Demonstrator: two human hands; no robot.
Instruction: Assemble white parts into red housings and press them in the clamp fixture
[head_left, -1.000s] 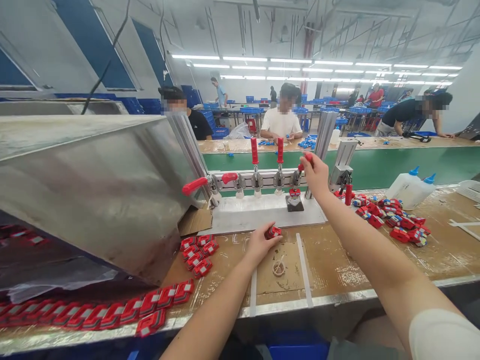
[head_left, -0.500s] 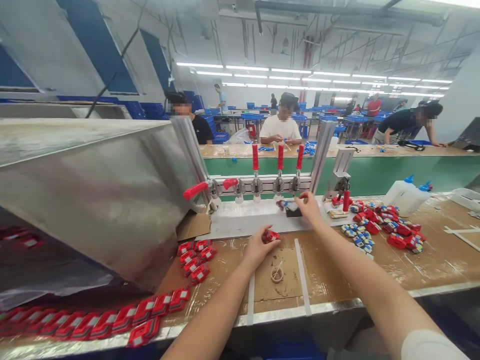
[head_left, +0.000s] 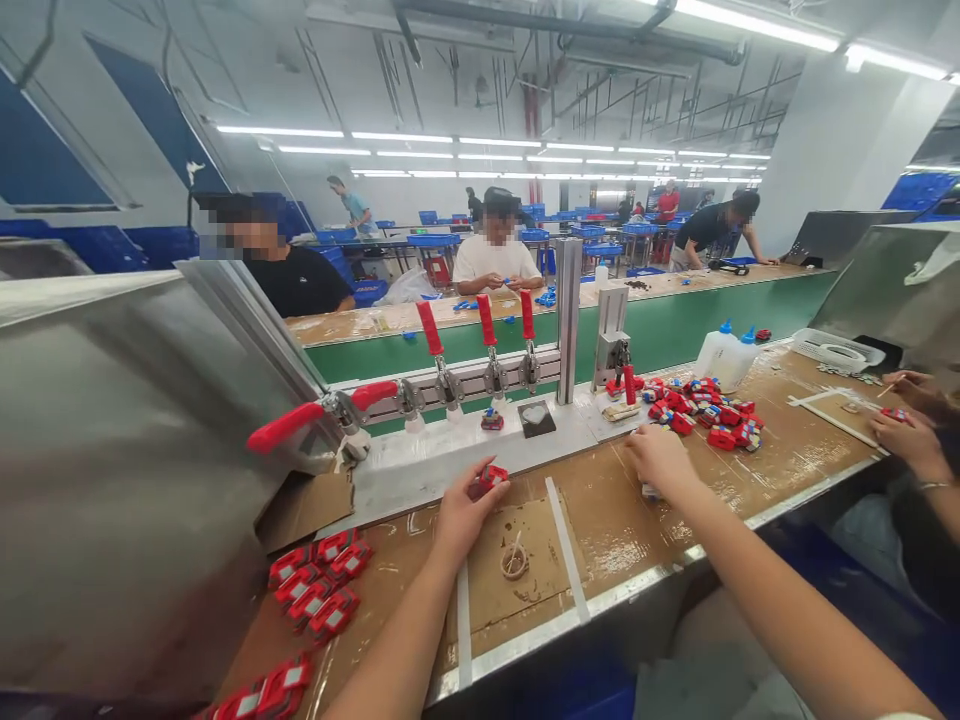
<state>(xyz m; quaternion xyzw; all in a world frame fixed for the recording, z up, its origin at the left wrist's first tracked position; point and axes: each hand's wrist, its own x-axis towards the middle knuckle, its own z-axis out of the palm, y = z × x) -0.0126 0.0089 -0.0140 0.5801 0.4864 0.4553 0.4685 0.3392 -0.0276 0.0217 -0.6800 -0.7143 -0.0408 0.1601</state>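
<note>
In the head view, the left hand (head_left: 466,505) has its fingers clamped on a red part (head_left: 492,476) just above the worktop (head_left: 600,520), near the cup (head_left: 514,562). The right hand (head_left: 664,462) is at the worktop near the red-and-blue pile (head_left: 705,408); whether its fingers are closed, I cannot tell.

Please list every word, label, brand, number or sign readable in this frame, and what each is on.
No text is legible here.
Blue plastic crate: pale lettering, too small and blurred to read.
Black T-shirt: small pale mark, too small to make out.
Small red plastic part in the left hand: nothing legible.
White plastic bottles with blue caps: nothing legible.
</note>
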